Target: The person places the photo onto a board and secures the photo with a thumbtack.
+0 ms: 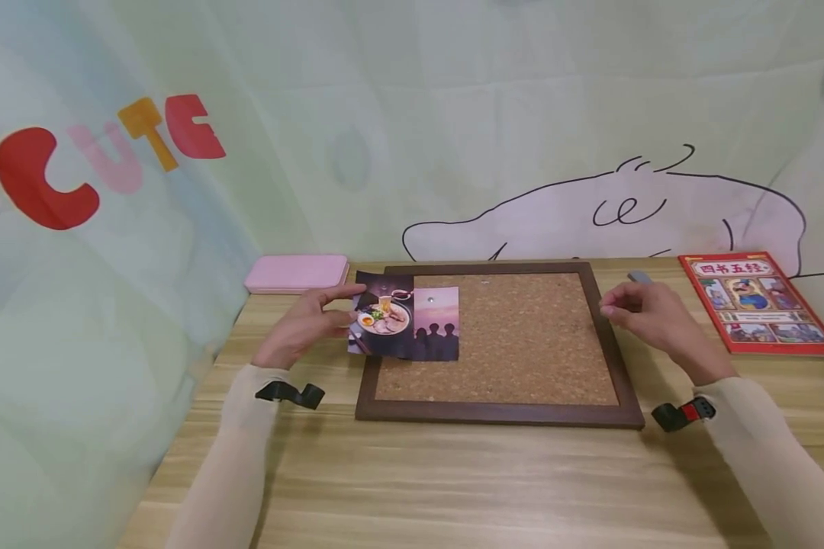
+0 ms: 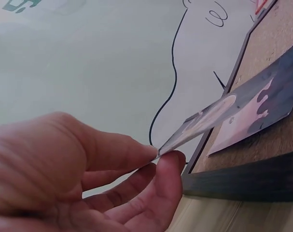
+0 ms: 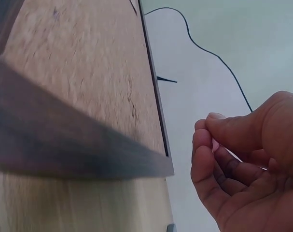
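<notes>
My left hand (image 1: 310,322) pinches the left edge of a ramen picture (image 1: 384,320) between thumb and fingers. In the left wrist view the ramen picture (image 2: 204,118) tilts up from the hand, and its far end overlaps a sunset picture (image 2: 250,121) with dark silhouettes. A small shiny pin (image 1: 431,300) sits near the top of the sunset picture on the framed cork board (image 1: 529,343). Just off the board's right frame, my right hand (image 1: 648,314) is raised with fingers curled and thumb against the index finger. I see nothing between those fingertips (image 3: 204,126).
A pink case (image 1: 297,273) lies at the back left of the wooden table (image 1: 453,480). To the right is a red illustrated book (image 1: 758,305). A grey object (image 1: 638,276) shows partly behind my right hand. A printed curtain (image 1: 384,137) hangs behind the table.
</notes>
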A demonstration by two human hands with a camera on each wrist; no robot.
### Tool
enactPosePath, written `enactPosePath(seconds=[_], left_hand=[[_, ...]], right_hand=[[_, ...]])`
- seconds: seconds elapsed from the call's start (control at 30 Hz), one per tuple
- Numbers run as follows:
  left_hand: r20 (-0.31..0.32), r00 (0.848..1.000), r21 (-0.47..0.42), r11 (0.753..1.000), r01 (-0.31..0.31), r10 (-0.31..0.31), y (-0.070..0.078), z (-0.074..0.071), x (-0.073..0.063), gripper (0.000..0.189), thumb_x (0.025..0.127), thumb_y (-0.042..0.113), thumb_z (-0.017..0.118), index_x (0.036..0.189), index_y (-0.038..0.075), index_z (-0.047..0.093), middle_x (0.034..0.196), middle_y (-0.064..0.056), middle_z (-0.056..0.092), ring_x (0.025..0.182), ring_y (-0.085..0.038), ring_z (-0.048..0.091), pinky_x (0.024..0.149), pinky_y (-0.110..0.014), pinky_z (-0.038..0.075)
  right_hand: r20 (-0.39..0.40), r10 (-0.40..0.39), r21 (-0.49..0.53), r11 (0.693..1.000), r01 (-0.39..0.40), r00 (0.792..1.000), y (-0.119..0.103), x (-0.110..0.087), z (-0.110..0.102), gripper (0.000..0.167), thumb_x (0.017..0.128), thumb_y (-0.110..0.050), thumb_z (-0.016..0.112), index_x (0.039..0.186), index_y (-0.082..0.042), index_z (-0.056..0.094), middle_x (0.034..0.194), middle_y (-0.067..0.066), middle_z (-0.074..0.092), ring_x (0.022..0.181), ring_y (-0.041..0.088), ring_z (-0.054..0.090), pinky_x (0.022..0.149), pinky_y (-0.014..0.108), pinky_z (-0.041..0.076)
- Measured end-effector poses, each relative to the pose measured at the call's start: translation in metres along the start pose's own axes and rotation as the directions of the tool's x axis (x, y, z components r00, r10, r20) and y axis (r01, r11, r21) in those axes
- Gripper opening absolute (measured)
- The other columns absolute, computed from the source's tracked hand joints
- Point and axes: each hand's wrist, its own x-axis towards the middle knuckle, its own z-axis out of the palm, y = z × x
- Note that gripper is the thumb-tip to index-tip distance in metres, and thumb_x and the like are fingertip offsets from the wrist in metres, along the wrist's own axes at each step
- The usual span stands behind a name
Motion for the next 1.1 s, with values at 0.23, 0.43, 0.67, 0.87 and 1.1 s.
enactPosePath(seconds=[0.23,0.43,0.67,0.87,1.1], left_hand=[[0.026,0.999,-0.015,0.999,-0.037,0.038,0.005,0.014,0.01,0.063,0.099,0.003,0.066,0.159,0.015,0.053,0.168,-0.013,0.043,0.111,-0.019,0.071,0.095,-0.03,0.062],[0.055,0.995,-0.014,0.997,-0.078,0.079,0.007,0.025,0.019,0.071,0.096,0.003,0.069,0.162,0.019,0.049,0.163,-0.015,0.049,0.1,-0.015,0.07,0.091,-0.028,0.06],[0.071,0.991,-0.007,0.993,-0.114,0.115,0.009,0.037,0.027,0.078,0.092,0.004,0.071,0.164,0.022,0.047,0.167,-0.011,0.046,0.098,-0.018,0.071,0.096,-0.03,0.056],[0.102,0.988,-0.07,0.992,-0.105,0.112,0.014,0.055,0.034,0.079,0.093,0.002,0.071,0.165,0.021,0.045,0.144,-0.026,0.063,0.094,-0.014,0.073,0.095,-0.032,0.057],[0.136,0.979,-0.118,0.984,-0.133,0.149,0.018,0.079,0.045,0.077,0.094,-0.002,0.069,0.165,0.013,0.044,0.151,-0.025,0.053,0.089,-0.01,0.07,0.083,-0.027,0.06]], right_hand=[[-0.012,-0.025,0.025,0.999,0.025,1.0,-0.01,0.006,0.005,0.025,0.107,-0.021,0.068,0.119,0.0,0.069,0.112,0.019,0.072,0.093,0.02,0.061,0.073,0.02,0.051],[-0.027,-0.051,0.055,0.997,0.052,0.998,-0.016,0.011,0.011,0.023,0.105,-0.018,0.07,0.118,0.001,0.071,0.109,0.019,0.074,0.087,0.014,0.061,0.071,0.021,0.052],[-0.031,-0.024,0.1,0.995,0.027,0.999,-0.02,0.017,0.013,0.025,0.106,-0.021,0.068,0.12,-0.001,0.069,0.105,0.013,0.07,0.086,0.014,0.058,0.07,0.022,0.052],[-0.053,-0.013,0.153,0.988,0.021,0.999,-0.024,0.018,0.015,0.023,0.107,-0.021,0.068,0.119,-0.002,0.07,0.101,0.006,0.07,0.084,0.01,0.059,0.072,0.024,0.053],[-0.03,0.022,0.177,0.984,-0.016,0.999,-0.028,0.022,0.017,0.028,0.107,-0.025,0.067,0.123,-0.003,0.069,0.109,0.009,0.07,0.09,0.013,0.059,0.077,0.025,0.054]])
